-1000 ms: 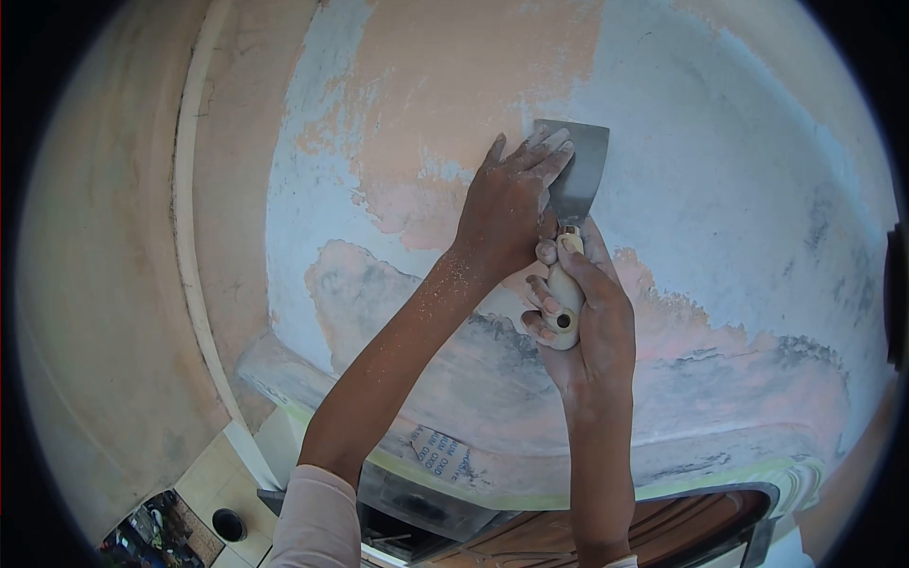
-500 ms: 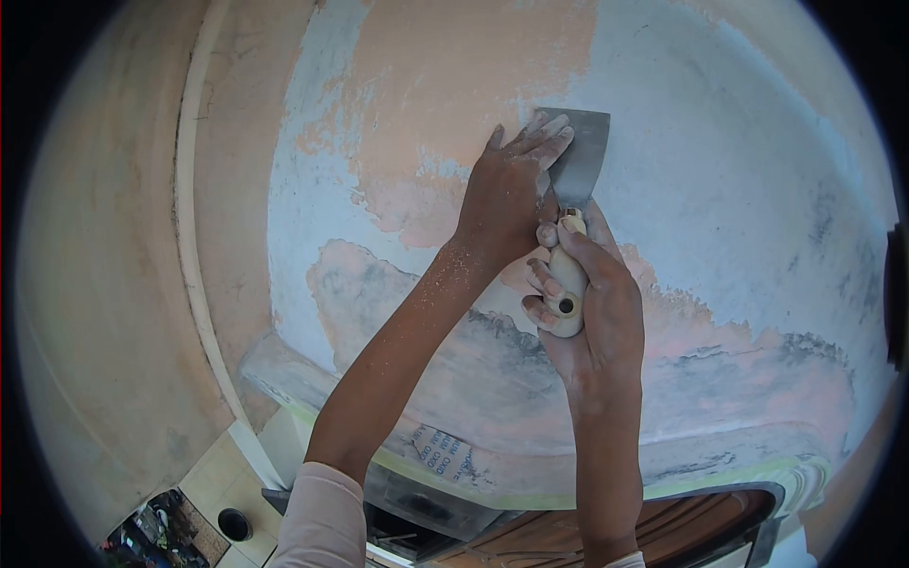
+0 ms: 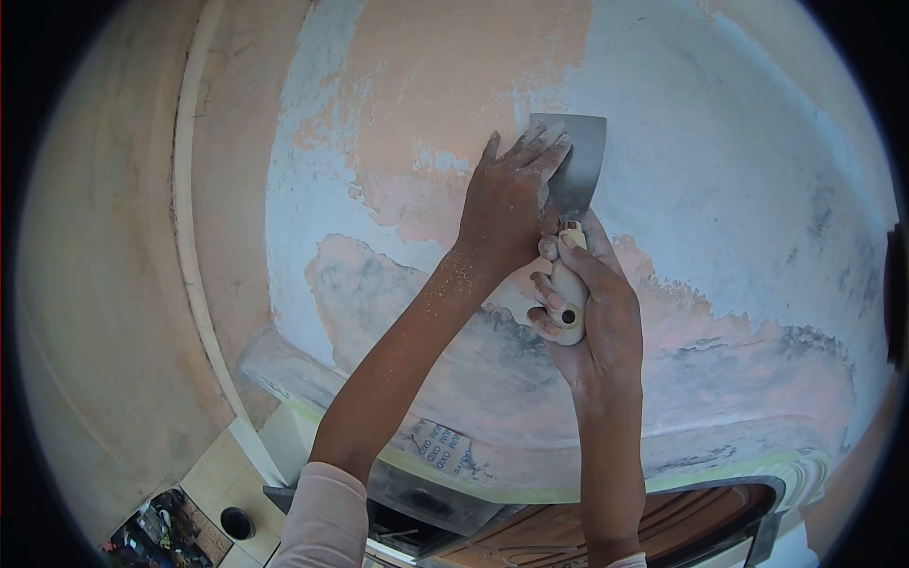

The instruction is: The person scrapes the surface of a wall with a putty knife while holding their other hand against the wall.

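Right hand point(image 3: 614, 308) grips a scraper point(image 3: 584, 166) by its handle — left hand point(image 3: 509, 197) lies outstretched on the blade.

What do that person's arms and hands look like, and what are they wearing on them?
No gloves! The left hand and right hand are bare, with whitish dust on their fingers. Pale specks dot the left forearm. The left sleeve is plain, pale pinkish, and ends near the elbow; only the edge of the right sleeve shows.
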Available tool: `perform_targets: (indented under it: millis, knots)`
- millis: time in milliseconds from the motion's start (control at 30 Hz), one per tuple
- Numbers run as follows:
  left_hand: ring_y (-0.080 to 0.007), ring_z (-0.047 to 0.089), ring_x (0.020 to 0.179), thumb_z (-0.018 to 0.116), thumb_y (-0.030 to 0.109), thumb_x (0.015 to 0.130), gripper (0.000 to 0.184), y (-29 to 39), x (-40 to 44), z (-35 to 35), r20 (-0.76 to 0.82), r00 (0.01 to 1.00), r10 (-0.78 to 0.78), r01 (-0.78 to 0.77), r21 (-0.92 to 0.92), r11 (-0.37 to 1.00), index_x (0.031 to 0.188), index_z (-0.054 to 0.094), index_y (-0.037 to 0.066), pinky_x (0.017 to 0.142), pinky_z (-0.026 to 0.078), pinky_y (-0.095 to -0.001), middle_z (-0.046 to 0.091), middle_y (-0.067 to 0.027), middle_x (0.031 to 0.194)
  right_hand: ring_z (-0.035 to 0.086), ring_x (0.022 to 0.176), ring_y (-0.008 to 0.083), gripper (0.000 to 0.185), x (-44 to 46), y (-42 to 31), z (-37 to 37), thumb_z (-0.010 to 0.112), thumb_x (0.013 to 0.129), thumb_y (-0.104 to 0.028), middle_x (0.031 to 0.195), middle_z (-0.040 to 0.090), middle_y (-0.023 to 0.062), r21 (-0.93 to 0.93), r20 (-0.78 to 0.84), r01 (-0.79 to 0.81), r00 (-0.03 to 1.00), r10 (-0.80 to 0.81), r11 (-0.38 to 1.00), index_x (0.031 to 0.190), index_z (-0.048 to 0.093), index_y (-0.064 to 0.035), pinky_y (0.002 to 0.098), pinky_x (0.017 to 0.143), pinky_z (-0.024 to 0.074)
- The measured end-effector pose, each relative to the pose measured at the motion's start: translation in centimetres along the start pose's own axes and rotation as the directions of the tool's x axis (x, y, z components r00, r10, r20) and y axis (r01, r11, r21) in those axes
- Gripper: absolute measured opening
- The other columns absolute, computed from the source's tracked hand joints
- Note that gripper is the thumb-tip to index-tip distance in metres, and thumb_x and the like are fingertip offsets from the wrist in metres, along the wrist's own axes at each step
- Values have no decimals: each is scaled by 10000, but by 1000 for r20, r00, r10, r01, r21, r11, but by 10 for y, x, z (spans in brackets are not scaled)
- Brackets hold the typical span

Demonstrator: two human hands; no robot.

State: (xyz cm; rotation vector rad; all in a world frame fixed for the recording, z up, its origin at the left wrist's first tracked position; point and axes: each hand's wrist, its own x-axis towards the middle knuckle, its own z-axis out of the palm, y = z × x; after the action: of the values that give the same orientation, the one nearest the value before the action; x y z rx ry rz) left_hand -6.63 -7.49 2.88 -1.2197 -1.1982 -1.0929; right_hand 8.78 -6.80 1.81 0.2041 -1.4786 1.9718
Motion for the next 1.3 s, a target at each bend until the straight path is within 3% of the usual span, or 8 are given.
perform_targets:
  millis: [267, 367, 767, 1067, 1167, 1300]
  knots:
    - [-311, 428, 1309, 627, 28, 682, 576, 5, -1, 1, 0, 999, -37, 37, 0, 999, 1252, 552, -3, 1123, 248, -501, 518, -175, 1344, 438, 533, 39, 389, 0, 0, -4, 450, 935, -92, 870, 516, 18, 4, -13, -9, 1000, 9, 1000, 1316, 393, -41, 179, 375, 337]
    - [-313, 424, 1312, 629, 17, 681, 578, -7, 16, 3, -43, 999, -19, 19, 12, 1000, 1254, 552, -1, 1119, 253, -504, 518, -174, 1344, 463, 582, 83, 409, 17, -12, -3, 505, 918, -91, 880, 491, 33, 1, 84, 7, 996, -7, 1000, 1307, 387, -54, 219, 415, 352]
    - [-316, 440, 1301, 631, -1, 661, 591, 6, 3, 1, -53, 997, -56, 51, -81, 995, 1247, 558, -8, 1118, 263, -491, 541, -176, 1318, 462, 594, 87, 332, 0, -8, -1, 496, 922, -92, 888, 482, 27, 26, 50, -5, 999, 3, 1000, 1240, 408, -55, 227, 426, 352]
    - [-322, 447, 1292, 624, 19, 670, 578, 3, 2, 1, -60, 997, -54, 47, -100, 994, 1244, 563, -4, 1113, 271, -480, 536, -185, 1320, 454, 601, 84, 405, 0, -7, -2, 495, 922, -92, 888, 478, 25, 25, 67, -17, 998, 15, 1000, 1310, 388, -57, 232, 437, 355]
    - [-318, 440, 1299, 615, 6, 678, 569, 5, 0, 0, -36, 998, -55, 53, -58, 997, 1244, 562, -5, 1113, 271, -483, 538, -188, 1317, 454, 603, 83, 424, -1, -1, -3, 496, 922, -94, 888, 476, 28, -29, 3, -6, 1000, 6, 1000, 1329, 381, -61, 227, 437, 353]
    - [-313, 438, 1302, 598, 0, 690, 554, -2, 7, 3, -67, 997, -38, 31, -101, 994, 1243, 561, -10, 1111, 274, -487, 540, -189, 1313, 458, 606, 83, 449, 4, -14, 4, 499, 921, -90, 897, 474, 33, -22, 55, -17, 998, 19, 1000, 1349, 367, -63, 224, 434, 354]
